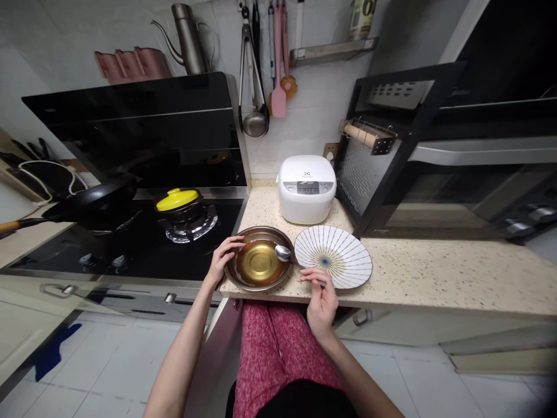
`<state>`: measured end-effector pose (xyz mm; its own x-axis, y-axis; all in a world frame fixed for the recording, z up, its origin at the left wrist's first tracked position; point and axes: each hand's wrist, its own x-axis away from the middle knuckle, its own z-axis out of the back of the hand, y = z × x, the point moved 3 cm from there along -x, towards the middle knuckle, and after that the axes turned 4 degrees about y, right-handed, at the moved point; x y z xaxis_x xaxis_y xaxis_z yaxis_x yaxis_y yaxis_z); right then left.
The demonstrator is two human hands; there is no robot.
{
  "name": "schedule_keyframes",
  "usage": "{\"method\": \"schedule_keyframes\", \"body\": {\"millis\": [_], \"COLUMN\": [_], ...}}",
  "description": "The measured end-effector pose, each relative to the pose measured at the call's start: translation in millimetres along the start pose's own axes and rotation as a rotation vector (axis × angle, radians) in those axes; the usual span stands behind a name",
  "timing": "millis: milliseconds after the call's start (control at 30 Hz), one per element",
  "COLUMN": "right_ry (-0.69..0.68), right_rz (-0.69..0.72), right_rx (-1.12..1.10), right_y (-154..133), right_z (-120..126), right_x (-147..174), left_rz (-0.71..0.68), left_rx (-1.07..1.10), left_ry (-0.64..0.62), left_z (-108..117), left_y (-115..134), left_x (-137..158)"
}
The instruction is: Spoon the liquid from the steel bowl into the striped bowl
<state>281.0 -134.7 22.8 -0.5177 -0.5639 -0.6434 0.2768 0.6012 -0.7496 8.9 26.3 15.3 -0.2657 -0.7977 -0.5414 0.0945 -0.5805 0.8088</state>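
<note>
A round metal bowl (285, 237) with clear amber liquid in it stands near the counter's front edge. My left hand (223, 261) grips its left rim, fingertips reaching over the inside. In my right hand (321, 296) is a metal spoon (282, 253), pinched by its handle. The spoon's head hangs over the bowl's right side; whether it touches the liquid I cannot tell. Directly right of the bowl lies a white plate (348, 255) with dark radiating lines and a teal centre, and my right hand is over its front left edge.
Behind the bowl and plate stands a white rice cooker (307, 191). To the left, a gas stove (143, 244) carries a yellow-lidded pot (177, 200) and a black wok (96, 200). A black rack (391, 174) with an oven rises at right. Utensils (278, 98) hang above.
</note>
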Motion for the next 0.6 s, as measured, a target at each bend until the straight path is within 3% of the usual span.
{"method": "schedule_keyframes", "body": {"millis": [200, 600], "right_ry": [-0.103, -0.163], "right_rz": [-0.048, -0.112], "right_rx": [-0.019, -0.028], "right_y": [4, 12], "right_z": [-17, -27], "right_x": [9, 15], "left_rz": [0.004, -0.007], "left_rx": [-0.004, 0.004], "left_ry": [0.000, -0.005], "left_z": [-1, -1], "left_y": [-2, 1], "left_x": [1, 1]}}
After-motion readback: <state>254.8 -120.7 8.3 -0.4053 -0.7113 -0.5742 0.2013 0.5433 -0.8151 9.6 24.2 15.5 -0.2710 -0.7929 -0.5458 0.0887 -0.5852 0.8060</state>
